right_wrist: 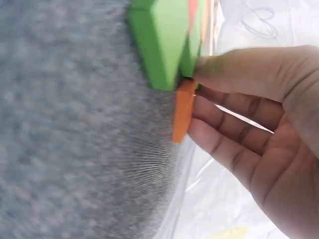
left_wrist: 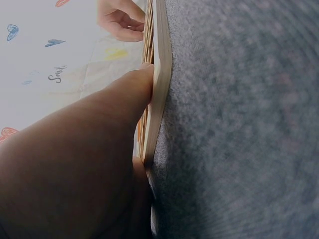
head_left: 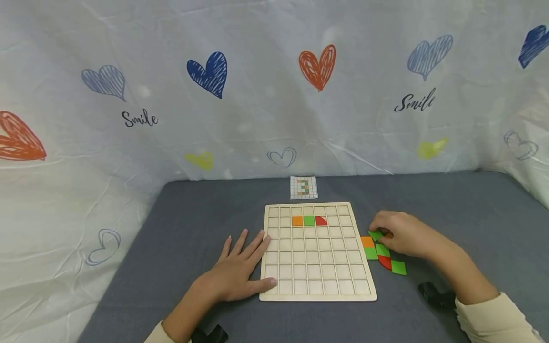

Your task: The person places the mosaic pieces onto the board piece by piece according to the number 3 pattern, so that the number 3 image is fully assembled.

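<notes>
L side: L hand (head_left: 235, 276) flat-ish, fingers spread, holding nothing; fingertips at L rim of wooden grid board (head_left: 317, 298), thumb over rim nr the near L corner. Risk: if that hand slides or pushes sideways, board skids on grey cloth (head_left: 171, 219) & could jolt seated pcs.

Mid: board lies flat on cloth. 2nd row from far edge, L to R: seated orange square (head_left: 297, 221), seated green square (head_left: 309, 220), seated red quarter-round (head_left: 320, 221), in adjoining cells. Pattern card (head_left: 303, 187) just beyond far rim, print too small to read surely; misreading it = wrong colour or wrong cell. Quarter-round can also go in turned the wrong way.

R of board: loose pcs bunched by R rim – loose orange tile (head_left: 367, 242), lower green tile (head_left: 371, 254), inner green tile (head_left: 382, 250), loose red piece (head_left: 384, 262), outer green tile (head_left: 399, 268).

Far R: R hand (head_left: 405, 233) over far end of bunch. Thumb & index appear to pinch tilted green tile (head_left: 374, 235); can't tell if it's off cloth. Far orange piece (right_wrist: 184, 112) right by the fingers, so could get dragged or knocked. Thin edges, tight bunch: pinch may slip, or neighbours scatter.
</notes>
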`<action>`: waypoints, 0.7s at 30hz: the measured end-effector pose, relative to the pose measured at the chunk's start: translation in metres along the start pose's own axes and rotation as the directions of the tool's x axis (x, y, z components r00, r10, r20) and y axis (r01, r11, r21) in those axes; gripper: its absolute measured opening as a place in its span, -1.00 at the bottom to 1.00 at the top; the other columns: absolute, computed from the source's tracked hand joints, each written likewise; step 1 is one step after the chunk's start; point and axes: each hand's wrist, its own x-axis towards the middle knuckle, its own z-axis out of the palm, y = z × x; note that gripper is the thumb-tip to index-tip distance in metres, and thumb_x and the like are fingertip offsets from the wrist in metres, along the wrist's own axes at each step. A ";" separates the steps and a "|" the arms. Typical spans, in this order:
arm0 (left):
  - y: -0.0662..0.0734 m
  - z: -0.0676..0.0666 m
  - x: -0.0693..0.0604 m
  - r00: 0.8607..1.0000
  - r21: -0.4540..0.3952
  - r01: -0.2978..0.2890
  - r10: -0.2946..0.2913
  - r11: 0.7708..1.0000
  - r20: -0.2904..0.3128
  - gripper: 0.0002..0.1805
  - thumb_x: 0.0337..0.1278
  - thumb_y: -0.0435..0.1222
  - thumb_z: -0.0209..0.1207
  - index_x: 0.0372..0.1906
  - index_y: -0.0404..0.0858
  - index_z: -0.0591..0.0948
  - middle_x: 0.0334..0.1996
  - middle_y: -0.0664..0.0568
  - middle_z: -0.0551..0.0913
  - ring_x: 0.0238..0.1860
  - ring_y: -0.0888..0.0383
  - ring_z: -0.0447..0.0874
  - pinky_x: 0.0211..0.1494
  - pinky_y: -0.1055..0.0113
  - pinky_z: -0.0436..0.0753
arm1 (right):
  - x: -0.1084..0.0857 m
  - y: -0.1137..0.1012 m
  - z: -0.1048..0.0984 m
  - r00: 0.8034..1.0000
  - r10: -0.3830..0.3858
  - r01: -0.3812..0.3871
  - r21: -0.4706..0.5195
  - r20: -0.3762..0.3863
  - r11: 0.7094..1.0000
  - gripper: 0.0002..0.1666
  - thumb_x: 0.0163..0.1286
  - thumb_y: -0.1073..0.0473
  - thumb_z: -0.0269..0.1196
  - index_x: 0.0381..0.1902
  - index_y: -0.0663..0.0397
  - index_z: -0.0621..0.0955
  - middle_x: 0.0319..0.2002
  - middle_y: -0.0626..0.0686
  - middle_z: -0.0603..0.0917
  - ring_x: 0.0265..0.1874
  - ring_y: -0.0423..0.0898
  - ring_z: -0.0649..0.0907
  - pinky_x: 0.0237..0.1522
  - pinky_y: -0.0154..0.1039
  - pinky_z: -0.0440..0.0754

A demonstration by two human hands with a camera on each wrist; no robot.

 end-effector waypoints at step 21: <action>0.002 -0.003 -0.001 1.000 0.017 0.007 -0.008 1.000 0.011 0.06 0.23 0.47 -0.11 0.65 0.03 -0.10 0.62 0.15 -0.20 0.58 -0.13 -0.43 0.45 -0.32 -0.34 | -0.003 0.000 0.005 0.998 0.006 -0.008 -0.027 -0.066 1.000 -0.69 0.17 0.44 0.31 -0.14 0.09 0.74 -0.21 -0.10 0.61 -0.46 -0.33 0.43 -0.43 -0.33 0.47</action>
